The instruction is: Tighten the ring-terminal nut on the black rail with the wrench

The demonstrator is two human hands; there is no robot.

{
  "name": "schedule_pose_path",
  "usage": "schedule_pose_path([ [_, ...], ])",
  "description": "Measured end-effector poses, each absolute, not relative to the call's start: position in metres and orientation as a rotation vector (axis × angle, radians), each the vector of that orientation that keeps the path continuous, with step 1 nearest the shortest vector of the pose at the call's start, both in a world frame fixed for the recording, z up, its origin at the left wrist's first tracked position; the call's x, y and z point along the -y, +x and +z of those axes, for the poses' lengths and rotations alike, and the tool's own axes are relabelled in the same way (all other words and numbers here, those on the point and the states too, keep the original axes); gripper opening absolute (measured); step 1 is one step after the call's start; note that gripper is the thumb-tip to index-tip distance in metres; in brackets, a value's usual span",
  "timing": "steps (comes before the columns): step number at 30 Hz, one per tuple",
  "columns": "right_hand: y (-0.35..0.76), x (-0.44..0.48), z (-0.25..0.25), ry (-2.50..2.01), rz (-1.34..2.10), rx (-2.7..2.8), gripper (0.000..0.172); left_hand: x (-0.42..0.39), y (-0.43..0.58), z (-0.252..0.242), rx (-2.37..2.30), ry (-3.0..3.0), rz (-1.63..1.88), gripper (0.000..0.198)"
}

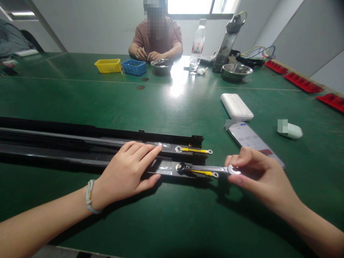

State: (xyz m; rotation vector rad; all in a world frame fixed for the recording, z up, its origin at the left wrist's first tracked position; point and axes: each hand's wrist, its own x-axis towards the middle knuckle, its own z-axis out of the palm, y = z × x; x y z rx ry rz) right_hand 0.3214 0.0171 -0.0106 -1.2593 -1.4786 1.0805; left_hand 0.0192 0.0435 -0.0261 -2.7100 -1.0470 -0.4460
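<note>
A long black rail assembly [80,143] lies across the green table [172,222]. My left hand [129,172] rests flat on its right end, fingers stretched out, pressing it down. My right hand [258,175] pinches the open end of a silver wrench [208,168]. The wrench's other end sits on a bolt [180,167] at the rail's near end. Two short yellow wires with ring terminals, one [195,150] on the far part and one [205,173] under the wrench, lie at the rail's end.
A phone [249,138] showing a timer and a white power bank [236,106] lie just beyond my right hand. A white pod [291,130] is further right. Across the table a person [157,39] works near yellow [108,65] and blue [133,67] bins, steel bowls, bottles and red trays.
</note>
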Motion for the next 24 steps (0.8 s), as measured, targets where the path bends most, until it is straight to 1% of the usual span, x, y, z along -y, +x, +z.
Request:
schedule_pose_path([
  [6,0.322,-0.020,-0.012,-1.343,1.001,1.459,0.023,-0.043,0.018,-0.027,1.027,-2.708,-0.435,0.052],
  [15,0.322,-0.026,-0.021,-1.290,1.013,1.325,0.022,-0.037,0.024,-0.024,1.023,-2.701,-0.440,0.051],
  [24,0.328,-0.019,-0.012,-1.288,0.956,1.408,0.020,-0.031,0.026,-0.019,1.018,-2.702,-0.440,0.052],
])
